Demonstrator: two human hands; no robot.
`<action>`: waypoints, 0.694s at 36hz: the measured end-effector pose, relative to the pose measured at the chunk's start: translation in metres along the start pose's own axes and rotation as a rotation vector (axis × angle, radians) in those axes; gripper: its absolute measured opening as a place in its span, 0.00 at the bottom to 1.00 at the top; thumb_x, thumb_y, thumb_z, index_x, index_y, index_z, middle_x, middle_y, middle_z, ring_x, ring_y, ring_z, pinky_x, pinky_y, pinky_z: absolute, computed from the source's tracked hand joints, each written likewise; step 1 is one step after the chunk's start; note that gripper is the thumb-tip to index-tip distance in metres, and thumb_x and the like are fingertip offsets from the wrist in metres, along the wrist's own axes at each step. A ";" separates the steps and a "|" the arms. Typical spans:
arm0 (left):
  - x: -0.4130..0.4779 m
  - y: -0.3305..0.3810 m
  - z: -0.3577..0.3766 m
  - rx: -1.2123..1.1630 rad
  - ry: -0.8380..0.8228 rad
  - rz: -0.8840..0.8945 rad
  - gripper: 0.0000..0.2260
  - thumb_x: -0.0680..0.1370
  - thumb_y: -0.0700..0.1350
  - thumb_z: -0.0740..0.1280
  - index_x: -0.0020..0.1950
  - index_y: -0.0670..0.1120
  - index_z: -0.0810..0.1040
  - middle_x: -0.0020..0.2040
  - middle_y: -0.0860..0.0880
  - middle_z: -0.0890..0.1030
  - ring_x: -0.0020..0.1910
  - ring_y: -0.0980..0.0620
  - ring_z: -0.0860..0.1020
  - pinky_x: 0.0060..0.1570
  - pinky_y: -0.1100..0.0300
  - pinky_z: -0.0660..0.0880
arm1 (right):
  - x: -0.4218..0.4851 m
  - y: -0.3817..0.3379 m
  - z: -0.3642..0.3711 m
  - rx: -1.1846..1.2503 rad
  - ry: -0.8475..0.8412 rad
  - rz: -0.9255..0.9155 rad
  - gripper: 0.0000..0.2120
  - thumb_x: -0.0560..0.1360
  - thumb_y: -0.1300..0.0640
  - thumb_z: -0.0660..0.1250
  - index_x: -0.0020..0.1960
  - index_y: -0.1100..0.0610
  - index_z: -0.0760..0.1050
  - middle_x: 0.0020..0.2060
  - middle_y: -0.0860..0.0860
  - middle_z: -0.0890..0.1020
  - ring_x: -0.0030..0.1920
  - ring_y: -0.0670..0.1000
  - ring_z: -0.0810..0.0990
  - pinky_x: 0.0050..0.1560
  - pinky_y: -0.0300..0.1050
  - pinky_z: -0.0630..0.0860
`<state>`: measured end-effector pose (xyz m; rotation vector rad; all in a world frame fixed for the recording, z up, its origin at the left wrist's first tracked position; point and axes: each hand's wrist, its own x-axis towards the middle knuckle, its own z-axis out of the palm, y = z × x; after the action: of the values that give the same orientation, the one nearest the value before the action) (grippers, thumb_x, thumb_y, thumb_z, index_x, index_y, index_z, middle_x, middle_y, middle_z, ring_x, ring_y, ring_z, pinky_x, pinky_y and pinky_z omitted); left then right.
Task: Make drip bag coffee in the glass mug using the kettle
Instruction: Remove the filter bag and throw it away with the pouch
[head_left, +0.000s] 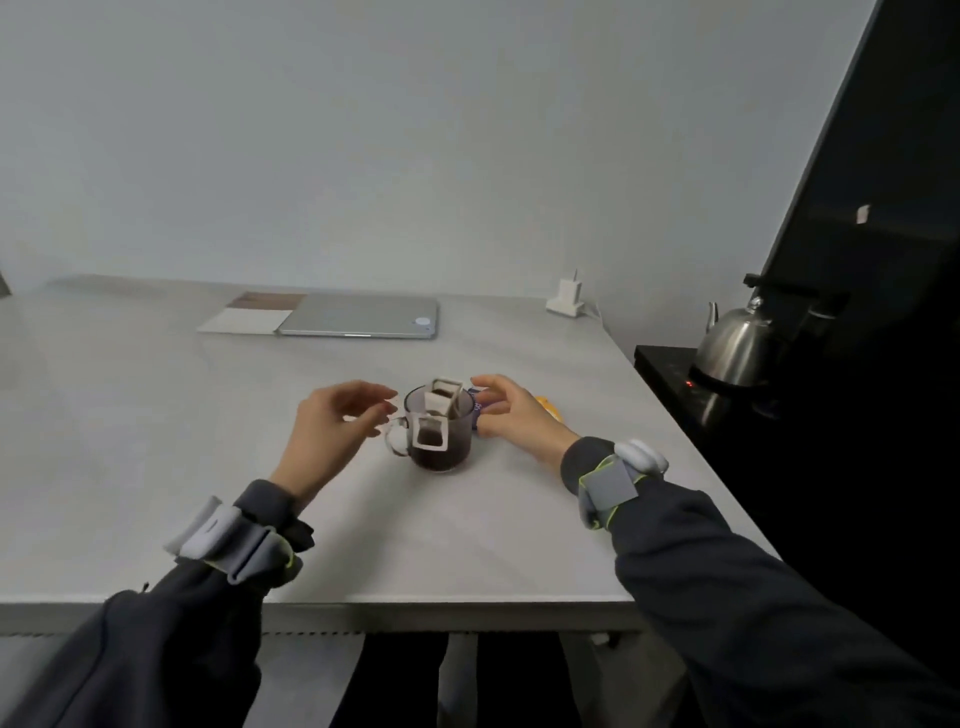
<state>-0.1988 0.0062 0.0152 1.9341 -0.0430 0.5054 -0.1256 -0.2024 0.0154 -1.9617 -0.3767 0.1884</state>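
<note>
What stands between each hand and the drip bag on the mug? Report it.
Nothing visible blocks the left hand; open air runs to the drip bag on the rim of the glass mug. Near the right hand a blue packet sits beside the mug, below the bag, not covering it.

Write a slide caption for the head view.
Left hand and right hand flank the glass mug of dark coffee, drip bag on its rim; kettle aside.
</note>
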 end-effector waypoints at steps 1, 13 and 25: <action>0.003 -0.006 -0.003 -0.011 -0.001 -0.025 0.07 0.75 0.36 0.67 0.47 0.46 0.82 0.43 0.46 0.84 0.43 0.48 0.81 0.41 0.63 0.80 | 0.002 -0.001 0.003 0.000 0.006 0.007 0.27 0.72 0.70 0.65 0.69 0.57 0.67 0.56 0.54 0.73 0.50 0.49 0.74 0.41 0.26 0.73; 0.012 -0.043 0.018 -0.117 -0.205 -0.183 0.12 0.74 0.40 0.71 0.57 0.43 0.80 0.48 0.44 0.83 0.42 0.51 0.82 0.42 0.60 0.79 | 0.024 -0.006 0.004 0.032 -0.203 0.106 0.36 0.71 0.69 0.69 0.74 0.56 0.59 0.61 0.58 0.73 0.53 0.49 0.73 0.46 0.35 0.71; 0.048 -0.051 0.025 -0.259 -0.350 -0.222 0.14 0.79 0.32 0.59 0.63 0.40 0.75 0.50 0.44 0.81 0.44 0.56 0.81 0.49 0.62 0.79 | 0.042 0.006 -0.005 0.297 -0.107 0.200 0.18 0.72 0.69 0.52 0.50 0.60 0.79 0.45 0.57 0.77 0.41 0.53 0.73 0.45 0.45 0.72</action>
<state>-0.1340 0.0151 -0.0200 1.7257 -0.1113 0.0086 -0.0838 -0.1943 0.0136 -1.6970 -0.2064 0.4535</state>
